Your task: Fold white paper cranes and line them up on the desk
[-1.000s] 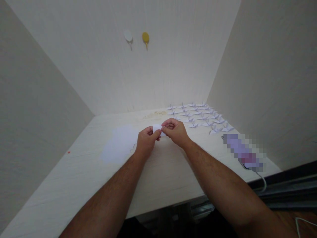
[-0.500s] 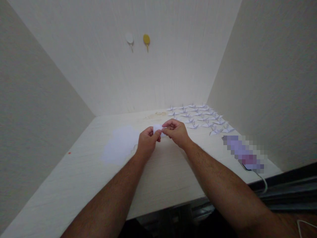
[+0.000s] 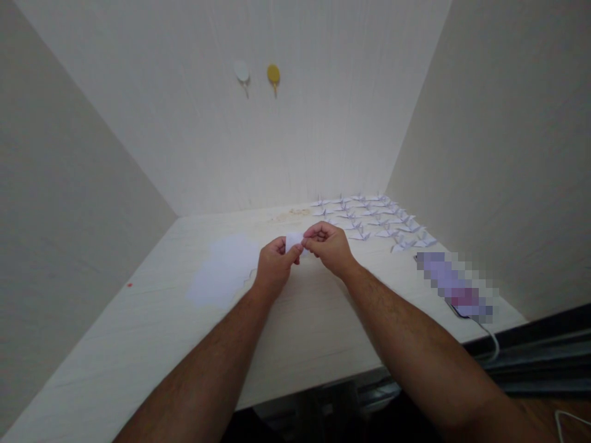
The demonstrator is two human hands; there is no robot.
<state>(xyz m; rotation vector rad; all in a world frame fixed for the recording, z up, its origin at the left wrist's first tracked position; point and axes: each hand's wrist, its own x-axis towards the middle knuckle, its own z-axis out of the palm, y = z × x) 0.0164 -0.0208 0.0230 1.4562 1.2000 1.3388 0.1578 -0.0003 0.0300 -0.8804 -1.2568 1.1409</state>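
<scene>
A small piece of white paper (image 3: 293, 239) is held up between my two hands over the middle of the table. My left hand (image 3: 275, 263) grips its left side, thumb across the front. At the paper's right edge, the thumb and forefinger of my right hand (image 3: 329, 246) are pinched on it. Fingers cover much of the paper, so its folds cannot be made out. Several folded white paper cranes (image 3: 359, 229) stand in rows behind and to the right of my right hand. A pale white patch (image 3: 221, 274), perhaps loose paper, lies left of my left hand.
A phone (image 3: 455, 286), its screen blurred out, lies at the right with a white cable (image 3: 495, 344) plugged in. Walls enclose the white table (image 3: 314, 332) on the left, back and right. One white hook (image 3: 241, 71) and one yellow hook (image 3: 273, 74) are on the back wall.
Hardly anything differs. My left thumb has shifted slightly to the right along the paper, and both hands stay in the same place, still holding it.
</scene>
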